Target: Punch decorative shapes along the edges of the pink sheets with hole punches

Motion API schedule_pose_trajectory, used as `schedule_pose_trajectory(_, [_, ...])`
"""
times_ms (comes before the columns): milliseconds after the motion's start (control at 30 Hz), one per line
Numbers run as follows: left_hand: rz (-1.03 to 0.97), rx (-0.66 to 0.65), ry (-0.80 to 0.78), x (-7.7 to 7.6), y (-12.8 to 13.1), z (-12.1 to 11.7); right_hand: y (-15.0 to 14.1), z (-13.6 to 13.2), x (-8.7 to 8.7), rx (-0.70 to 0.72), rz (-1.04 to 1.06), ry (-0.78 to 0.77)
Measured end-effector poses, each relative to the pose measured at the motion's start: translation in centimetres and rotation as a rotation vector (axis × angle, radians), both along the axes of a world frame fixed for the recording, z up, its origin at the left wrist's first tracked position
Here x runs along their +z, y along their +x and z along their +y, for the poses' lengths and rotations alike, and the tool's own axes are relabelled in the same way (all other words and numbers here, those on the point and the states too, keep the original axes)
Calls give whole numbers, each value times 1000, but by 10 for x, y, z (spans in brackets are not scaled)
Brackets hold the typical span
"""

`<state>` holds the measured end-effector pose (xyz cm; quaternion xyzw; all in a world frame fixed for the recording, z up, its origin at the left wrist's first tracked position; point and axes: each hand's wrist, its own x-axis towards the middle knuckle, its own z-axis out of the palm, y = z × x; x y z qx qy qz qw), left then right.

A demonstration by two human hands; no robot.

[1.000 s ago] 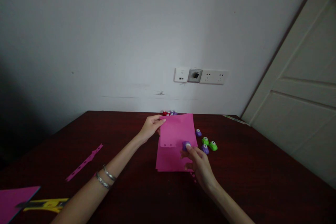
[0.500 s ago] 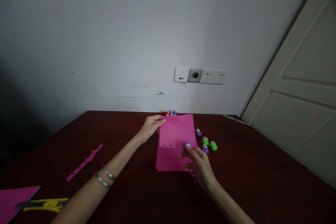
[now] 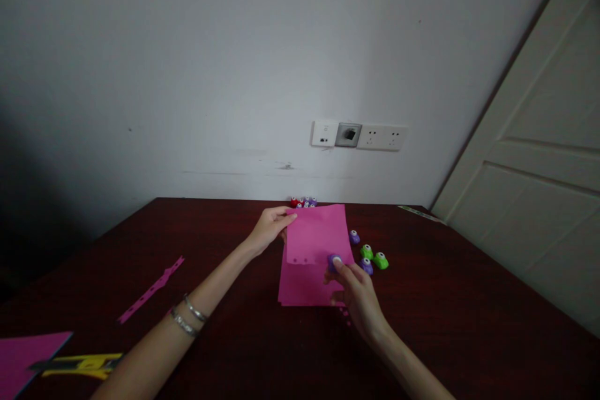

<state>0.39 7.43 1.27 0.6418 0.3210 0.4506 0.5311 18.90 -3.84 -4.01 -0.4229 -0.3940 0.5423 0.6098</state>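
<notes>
My left hand (image 3: 272, 227) pinches the upper left edge of a pink sheet of paper (image 3: 317, 231), holding it raised over other pink sheets (image 3: 300, 287). Two small punched shapes show along the held sheet's lower edge. At that edge's right end, my right hand (image 3: 355, 290) is closed on a purple craft hole punch (image 3: 334, 262), its thumb on the white button. Right of the paper lie two more purple punches (image 3: 354, 237) and two green punches (image 3: 381, 260). Tiny pink paper cutouts (image 3: 345, 314) lie below the right hand, partly hidden.
Several red and purple punches (image 3: 304, 202) stand by the wall. A punched pink strip (image 3: 150, 290) lies on the dark table (image 3: 244, 337) at left. A yellow box cutter (image 3: 84, 365) rests partly on a pink sheet (image 3: 28, 356) at lower left.
The held sheet has shifted very slightly to the right. Both hands keep nearly the same places, with the right thumb still on the punch.
</notes>
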Motion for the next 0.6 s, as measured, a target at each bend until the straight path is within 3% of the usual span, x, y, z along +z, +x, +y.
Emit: schedule_pose_trajectory(600, [-14, -24, -10, -2, 0, 0, 2, 3, -7, 5, 12, 33])
